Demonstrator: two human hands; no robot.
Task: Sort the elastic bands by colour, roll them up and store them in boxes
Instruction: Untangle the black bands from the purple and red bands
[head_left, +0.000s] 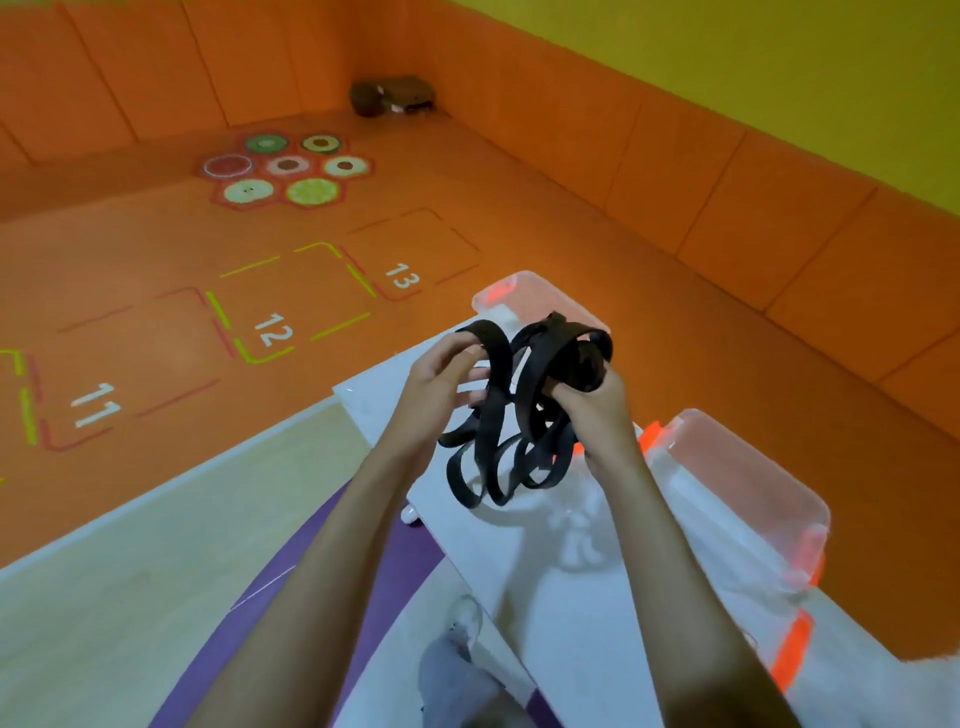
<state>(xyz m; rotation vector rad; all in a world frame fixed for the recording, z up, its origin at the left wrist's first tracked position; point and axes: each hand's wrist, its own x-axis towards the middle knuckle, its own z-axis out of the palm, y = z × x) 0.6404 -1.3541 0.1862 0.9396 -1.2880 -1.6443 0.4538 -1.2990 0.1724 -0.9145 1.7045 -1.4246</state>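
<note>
Black elastic band (491, 415) held above white table (571, 623) — loops hang free, likely for untangling. Right hand (595, 410) clenches coiled bunch; left hand (441, 376) pinches one loop — probably drawing it out.

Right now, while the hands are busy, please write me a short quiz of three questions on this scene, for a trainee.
1. True or false: the left hand and the right hand both hold the black band.
2. What colour are the latches of the near box? A orange, B blue, C green.
3. Fill in: the floor number nearest the far box is ___.

Key: 1 true; 2 A; 3 13.
</note>
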